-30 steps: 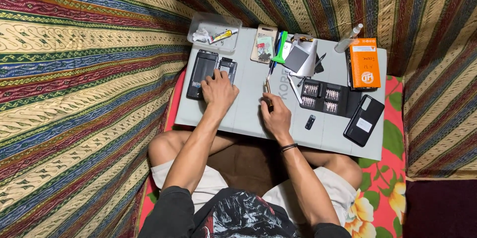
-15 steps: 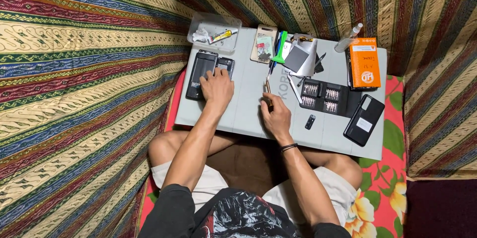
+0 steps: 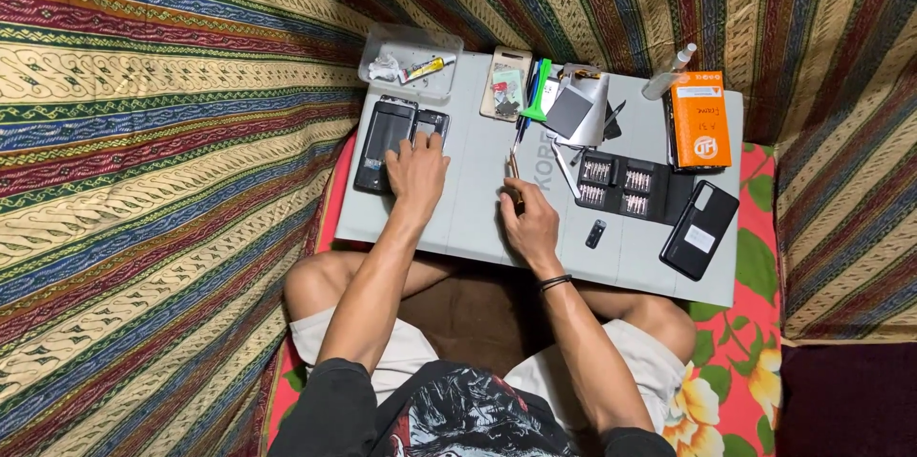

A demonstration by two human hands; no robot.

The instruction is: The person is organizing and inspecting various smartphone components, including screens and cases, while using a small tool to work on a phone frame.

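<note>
I sit cross-legged at a low grey table (image 3: 473,209). My left hand (image 3: 417,173) rests flat with fingers spread on the lower part of an opened black phone (image 3: 387,137) at the table's left side, next to a smaller black phone part (image 3: 433,121). My right hand (image 3: 526,218) lies near the table's middle front, closed around a thin metal tool (image 3: 514,169) that points away from me.
A clear plastic tray (image 3: 411,61) holds a small tube at the back left. An open black screwdriver-bit case (image 3: 616,185), an orange box (image 3: 700,120), a black phone (image 3: 699,230), a small spray bottle (image 3: 669,72), a green pry tool (image 3: 537,94) and small parts lie to the right. Striped cloth surrounds the table.
</note>
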